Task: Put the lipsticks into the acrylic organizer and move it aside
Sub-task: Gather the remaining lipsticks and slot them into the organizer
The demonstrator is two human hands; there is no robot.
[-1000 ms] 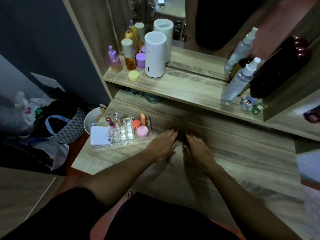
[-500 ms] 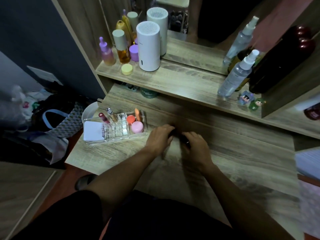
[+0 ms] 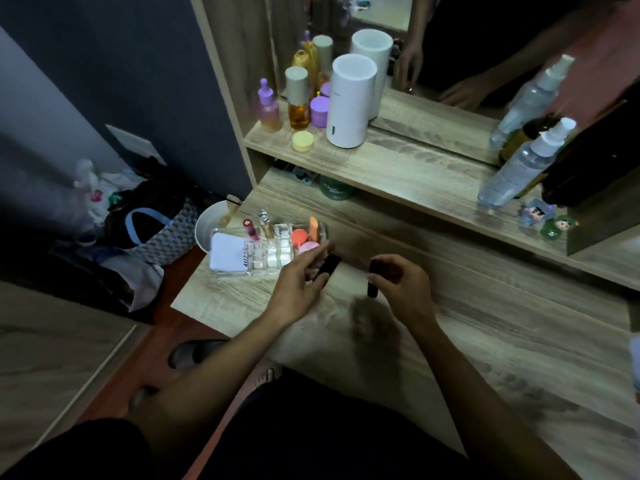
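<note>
Holding one black lipstick (image 3: 328, 267) in the left hand (image 3: 300, 285), the person pinches it between thumb and fingers, its far end tilted toward the acrylic organizer (image 3: 268, 249) just beside that hand. The right hand (image 3: 400, 285) grips a second black lipstick (image 3: 374, 276) upright above the wooden tabletop (image 3: 502, 341), fingers curled around it. The two hands are near each other but apart. The organizer sits at the left end of the tabletop and holds a white compact (image 3: 230, 252), a red-capped tube (image 3: 250, 229), a clear-capped tube (image 3: 265, 223) and pink and orange sponges (image 3: 303, 239). On the shelf behind stand a white cylinder (image 3: 350, 100) and a spray bottle (image 3: 519, 168).
</note>
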